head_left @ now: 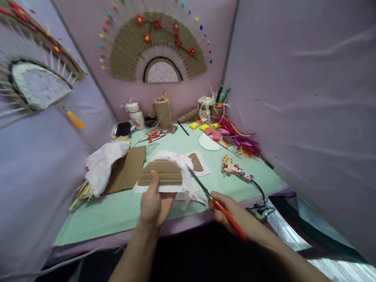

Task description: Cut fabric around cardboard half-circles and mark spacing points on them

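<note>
Corrugated cardboard arch piece point(161, 173), backed by white fabric point(188, 184), is pinched in the left hand point(152, 205) above the near edge of the mint-green table point(117, 213). The right hand point(227, 211) is clenched around red-handled scissors point(212, 198), their tips just beside the fabric.

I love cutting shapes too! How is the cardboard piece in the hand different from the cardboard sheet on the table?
The cardboard piece has a rounded top and ribbed lines; the cardboard sheet has straight edges and looks smooth. The left hand holds the piece; the sheet lies flat on the table, partly under a white cloth. Scissors in the right hand point at the piece, not the sheet. Both are brown.
</note>
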{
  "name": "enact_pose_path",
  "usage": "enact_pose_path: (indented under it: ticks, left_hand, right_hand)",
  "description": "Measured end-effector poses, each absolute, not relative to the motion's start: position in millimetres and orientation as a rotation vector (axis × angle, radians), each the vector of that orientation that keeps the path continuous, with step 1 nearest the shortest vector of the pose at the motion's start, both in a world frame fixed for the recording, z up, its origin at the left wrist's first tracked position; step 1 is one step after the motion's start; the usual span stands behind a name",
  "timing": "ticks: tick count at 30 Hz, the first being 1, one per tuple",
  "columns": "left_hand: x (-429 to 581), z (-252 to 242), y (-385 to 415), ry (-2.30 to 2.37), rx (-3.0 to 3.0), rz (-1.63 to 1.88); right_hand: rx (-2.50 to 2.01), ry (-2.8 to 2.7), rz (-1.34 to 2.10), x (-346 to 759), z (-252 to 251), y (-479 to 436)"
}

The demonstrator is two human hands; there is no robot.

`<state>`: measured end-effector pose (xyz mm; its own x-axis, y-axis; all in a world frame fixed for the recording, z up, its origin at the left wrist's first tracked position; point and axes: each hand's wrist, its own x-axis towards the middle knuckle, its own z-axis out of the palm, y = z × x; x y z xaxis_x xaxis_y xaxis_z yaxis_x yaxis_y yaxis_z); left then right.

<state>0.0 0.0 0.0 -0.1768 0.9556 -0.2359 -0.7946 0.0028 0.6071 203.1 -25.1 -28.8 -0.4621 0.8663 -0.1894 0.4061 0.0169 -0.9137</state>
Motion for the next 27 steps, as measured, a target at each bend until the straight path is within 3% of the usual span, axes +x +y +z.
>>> enact_pose_path:
  ticks: [27]
  left_hand:
    - [-8,-20,-1,0.7,0.442,1.493]
  right_hand:
    - [-1.341,-1.771,1.467,205,-36,-27]
